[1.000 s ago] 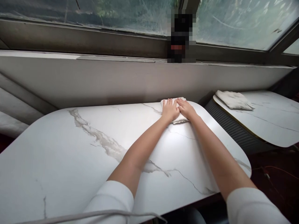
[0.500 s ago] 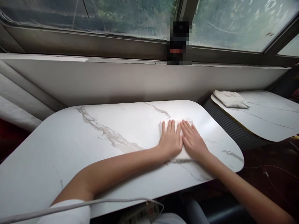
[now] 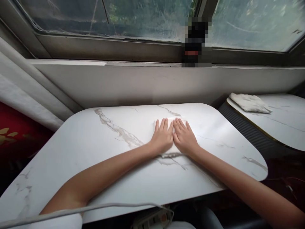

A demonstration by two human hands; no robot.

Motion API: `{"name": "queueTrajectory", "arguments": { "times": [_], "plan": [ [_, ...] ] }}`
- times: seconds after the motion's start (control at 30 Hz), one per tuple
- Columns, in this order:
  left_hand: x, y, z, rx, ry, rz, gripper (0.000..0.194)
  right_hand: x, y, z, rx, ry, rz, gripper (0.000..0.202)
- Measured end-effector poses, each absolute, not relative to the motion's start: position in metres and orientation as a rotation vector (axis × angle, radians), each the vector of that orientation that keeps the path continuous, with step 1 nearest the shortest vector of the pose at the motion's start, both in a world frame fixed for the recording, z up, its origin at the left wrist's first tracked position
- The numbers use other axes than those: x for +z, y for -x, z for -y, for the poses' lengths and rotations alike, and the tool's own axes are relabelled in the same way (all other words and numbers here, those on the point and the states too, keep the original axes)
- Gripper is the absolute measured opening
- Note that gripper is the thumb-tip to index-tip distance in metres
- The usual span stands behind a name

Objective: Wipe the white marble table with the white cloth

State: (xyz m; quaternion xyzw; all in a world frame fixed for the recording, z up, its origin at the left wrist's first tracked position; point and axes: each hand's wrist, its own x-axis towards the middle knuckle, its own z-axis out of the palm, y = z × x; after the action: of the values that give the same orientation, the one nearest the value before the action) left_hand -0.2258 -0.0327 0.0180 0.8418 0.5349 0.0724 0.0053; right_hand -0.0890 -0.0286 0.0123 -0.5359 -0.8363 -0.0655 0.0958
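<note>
1. While both bare hands lie on top of it, the folded white cloth sits flat on the table, right of the middle of its top, with its greyish near edge showing below the palms
2. The left hand is palm down on the cloth's left half; its grip is wide and flat, the fingers straight and pointing toward the window, not curled around anything
3. The right hand covers the right half in the same way, its grip equally flat, thumb side just beside the left hand
4. Beneath them, the white, marble-veined table has rounded corners; a grey cable crosses the lower left of the view
5. To the right, a second white marbled table with a dark ribbed base bears a crumpled off-white cloth
6. Behind runs a pale plain wall panel, then a smeared, metal-framed window; at far left shows red material with gold patterning
</note>
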Motion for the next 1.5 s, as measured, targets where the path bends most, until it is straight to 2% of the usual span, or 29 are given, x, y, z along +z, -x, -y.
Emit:
{"name": "queueTrajectory", "arguments": {
  "times": [0.2,0.37,0.53,0.67,0.83,0.97,1.17,1.33,1.5],
  "plan": [
    [0.017,0.249,-0.088,0.278,-2.581,-1.765,0.050,0.016,0.124,-0.090,-0.177,1.682,2.477,0.056],
    [0.016,0.254,-0.107,0.352,-2.508,-1.897,0.049,0.017,0.132,-0.117,-0.187,1.637,2.453,0.054],
    [0.014,0.256,-0.061,0.337,-2.518,-1.845,0.050,0.012,0.127,-0.072,-0.181,1.557,2.489,0.055],
    [0.016,0.263,0.014,0.331,-2.605,-1.698,0.051,0.010,0.119,0.010,-0.167,1.499,2.520,0.057],
    [0.018,0.280,0.124,0.323,-2.714,-1.483,0.052,0.014,0.110,0.126,-0.156,1.212,2.608,0.059],
    [0.017,0.292,0.156,0.332,-2.671,-1.542,0.054,0.017,0.120,0.157,-0.130,1.079,2.636,0.062],
    [0.016,0.320,0.073,0.360,-2.417,-1.859,0.053,0.014,0.174,0.069,0.000,1.027,2.683,0.062],
    [0.016,0.360,-0.027,0.435,-2.296,-1.970,0.050,0.013,0.226,-0.029,0.077,1.175,2.624,0.065],
    [0.014,0.383,-0.088,0.511,-2.336,-2.033,0.046,0.011,0.254,-0.078,0.048,1.349,2.494,0.063]
  ]
}}
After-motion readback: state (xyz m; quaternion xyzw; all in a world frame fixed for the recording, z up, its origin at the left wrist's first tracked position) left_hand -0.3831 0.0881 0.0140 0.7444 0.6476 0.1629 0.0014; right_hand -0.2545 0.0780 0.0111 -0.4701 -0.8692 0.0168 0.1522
